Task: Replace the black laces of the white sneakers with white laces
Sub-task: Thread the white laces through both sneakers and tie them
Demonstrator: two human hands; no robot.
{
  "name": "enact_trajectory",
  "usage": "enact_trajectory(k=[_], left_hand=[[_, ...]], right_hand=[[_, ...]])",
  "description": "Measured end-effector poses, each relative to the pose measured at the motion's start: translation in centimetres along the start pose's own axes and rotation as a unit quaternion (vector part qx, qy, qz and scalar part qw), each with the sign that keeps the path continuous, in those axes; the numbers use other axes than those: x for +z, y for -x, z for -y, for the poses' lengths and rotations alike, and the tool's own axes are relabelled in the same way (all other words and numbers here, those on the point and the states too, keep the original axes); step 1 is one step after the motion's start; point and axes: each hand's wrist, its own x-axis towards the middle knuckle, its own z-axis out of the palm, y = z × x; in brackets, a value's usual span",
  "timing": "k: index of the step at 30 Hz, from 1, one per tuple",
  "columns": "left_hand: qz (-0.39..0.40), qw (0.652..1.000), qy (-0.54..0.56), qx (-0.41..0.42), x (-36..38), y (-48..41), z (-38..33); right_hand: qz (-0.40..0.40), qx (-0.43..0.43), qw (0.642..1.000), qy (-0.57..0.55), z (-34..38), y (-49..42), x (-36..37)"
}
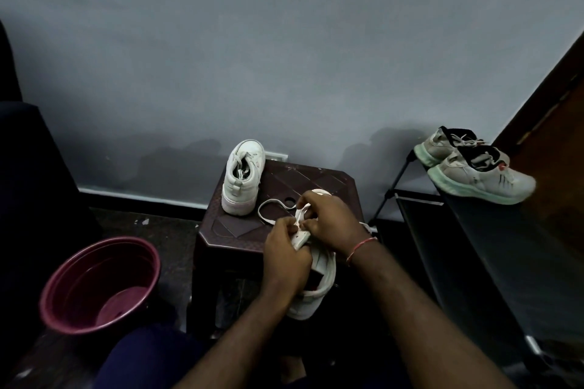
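A white sneaker (311, 297) lies at the near edge of a dark brown plastic stool (319, 180), heel toward me. My left hand (286, 254) grips its tongue and upper. My right hand (328, 219) pinches a white lace (268, 210) at the eyelets; a loop of that lace trails left over the stool top. A second white sneaker (241, 178) stands upright at the stool's far left corner, threaded with a pale lace. No black lace is visible.
A maroon plastic tub (79, 303) sits on the floor at the left. A dark rack (474, 246) on the right carries a pair of grey sneakers (474, 164) with mint soles. A grey wall stands behind the stool; a wooden door is at far right.
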Motion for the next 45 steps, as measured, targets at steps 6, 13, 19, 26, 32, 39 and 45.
enact_trajectory(k=[6,13,19,26,32,39,45], left_hand=[[0.003,0.999,0.047,-0.013,0.2,-0.7,0.3],[-0.010,0.996,0.077,-0.035,0.1,-1.0,0.4],[0.014,0.995,0.083,-0.048,-0.1,-1.3,0.2],[0.090,0.992,0.062,-0.070,-0.8,-2.6,-0.3],[0.172,0.981,-0.065,-0.063,-0.7,-5.0,-2.6],[0.146,0.972,-0.170,-0.076,0.7,-6.2,-1.5],[0.111,0.960,-0.238,-0.096,1.3,-6.2,-2.1]], right_hand=[[-0.002,0.011,0.999,-0.035,0.3,1.9,-0.1],[-0.041,0.152,0.987,-0.028,0.1,4.0,1.8],[-0.094,0.213,0.971,0.054,1.2,2.7,3.0],[-0.133,0.210,0.968,0.033,0.9,2.5,3.8],[-0.118,0.185,0.975,0.033,0.2,2.3,3.9],[-0.148,0.165,0.965,-0.141,-0.3,2.4,3.3],[-0.221,0.208,0.846,-0.439,0.3,2.8,0.3]])
